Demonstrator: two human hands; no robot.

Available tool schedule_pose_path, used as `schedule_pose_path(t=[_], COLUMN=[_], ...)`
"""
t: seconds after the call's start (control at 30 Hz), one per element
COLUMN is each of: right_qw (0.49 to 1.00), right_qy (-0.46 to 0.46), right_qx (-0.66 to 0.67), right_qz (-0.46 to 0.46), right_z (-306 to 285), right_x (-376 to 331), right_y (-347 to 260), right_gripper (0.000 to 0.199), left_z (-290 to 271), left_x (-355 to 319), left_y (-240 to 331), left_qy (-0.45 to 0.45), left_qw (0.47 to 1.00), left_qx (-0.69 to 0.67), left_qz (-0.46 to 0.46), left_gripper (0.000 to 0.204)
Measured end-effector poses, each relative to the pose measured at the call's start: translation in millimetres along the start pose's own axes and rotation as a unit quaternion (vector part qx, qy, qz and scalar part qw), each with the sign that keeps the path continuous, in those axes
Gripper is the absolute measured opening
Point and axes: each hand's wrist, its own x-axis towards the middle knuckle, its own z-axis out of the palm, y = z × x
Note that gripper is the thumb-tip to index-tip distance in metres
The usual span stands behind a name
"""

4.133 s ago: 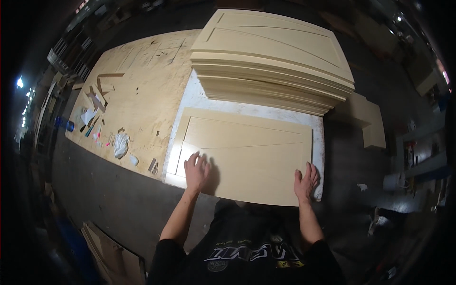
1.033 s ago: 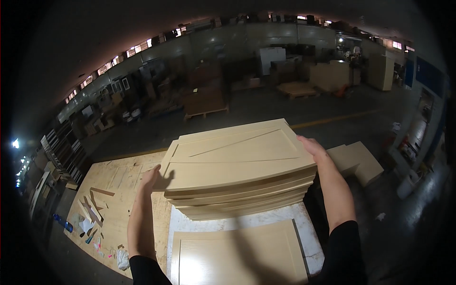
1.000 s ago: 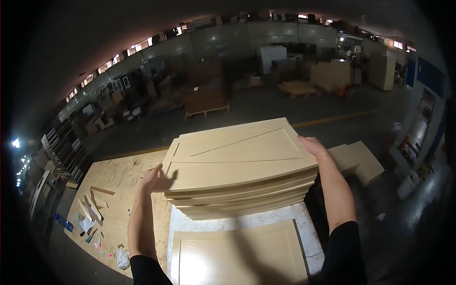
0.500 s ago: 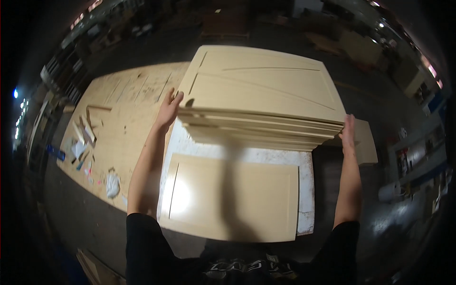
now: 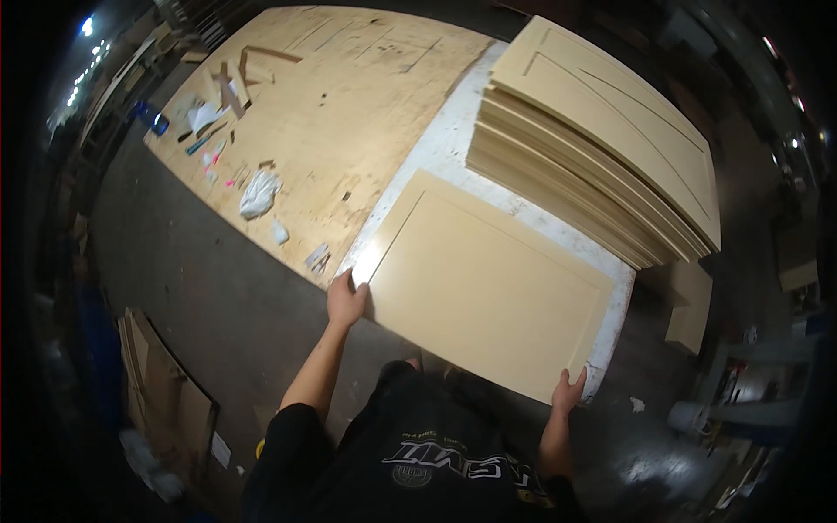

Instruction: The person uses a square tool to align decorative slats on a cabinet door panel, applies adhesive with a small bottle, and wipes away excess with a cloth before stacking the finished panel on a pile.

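Observation:
A cream cabinet door panel with a grooved border lies on the white-topped table in front of me. My left hand is closed on its near left corner, thumb on top and the fingers partly hidden at the edge. At the near right corner my right hand holds the panel's edge, thumb up, with the other fingers mostly out of sight. Beyond the panel stands a tall stack of similar panels, its top one bearing a slanting groove.
A wide plywood table adjoins on the left. On it lie wood offcuts, a crumpled white plastic bag and small scraps. A blue bottle stands at its left edge. Boards lean at lower left; a box-like block sits right of the stack.
Both hands have come back from the sides of the stack to the near corners of the single panel. My view has turned, so the tables appear tilted.

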Motion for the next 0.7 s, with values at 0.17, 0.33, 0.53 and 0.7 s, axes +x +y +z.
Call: schedule_pose_path(t=[0.17,0.33,0.53,0.7], right_qw=[0.986,0.965,0.934,0.923], right_qy=[-0.012,-0.059,0.038,0.085], right_qx=[0.16,0.254,0.298,0.312], right_qz=[-0.047,-0.019,0.191,0.206], right_z=[17.9,3.8,-1.1,-15.9], right_x=[25.0,-24.6,-90.0,-75.8], right_y=[75.3,72.9,93.0,94.8], right_gripper=[0.053,0.041,0.031,0.03], left_z=[-6.0,-21.8,-12.1,-0.3], left_x=[-2.7,-29.0,-13.2,-6.5], left_y=[-20.9,-69.8,-63.9,-47.5], left_qy=[-0.033,0.015,-0.025,-0.053], left_qw=[0.989,0.982,0.956,0.98], left_qx=[-0.14,-0.174,-0.263,-0.193], left_qz=[-0.021,-0.065,-0.124,-0.02], left_gripper=[0.05,0.042,0.036,0.035])
